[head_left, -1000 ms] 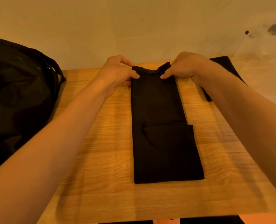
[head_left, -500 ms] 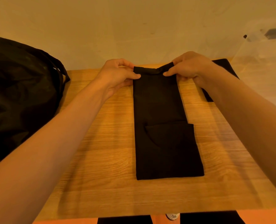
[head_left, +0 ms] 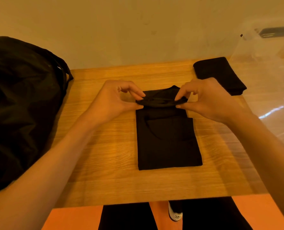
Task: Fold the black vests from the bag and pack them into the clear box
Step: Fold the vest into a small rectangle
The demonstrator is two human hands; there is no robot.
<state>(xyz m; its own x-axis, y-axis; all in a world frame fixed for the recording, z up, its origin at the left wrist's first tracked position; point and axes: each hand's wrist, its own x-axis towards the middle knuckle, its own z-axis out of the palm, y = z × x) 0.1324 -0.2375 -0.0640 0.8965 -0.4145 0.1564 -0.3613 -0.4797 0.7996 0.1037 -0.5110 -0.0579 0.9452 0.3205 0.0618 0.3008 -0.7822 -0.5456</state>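
Matt cloth vest, wood-grain table

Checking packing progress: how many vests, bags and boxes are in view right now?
Black vests: 2 (centre vest, folded vest far right)
Black bag: 1
Clear box: 1
Total: 4

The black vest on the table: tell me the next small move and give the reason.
Probably carry the pinched end toward the near hem and lay it flat. The left hand and the right hand each pinch a corner of the far end of the black vest. That end is raised and curls over the flat lower half, so the fold looks only half made.
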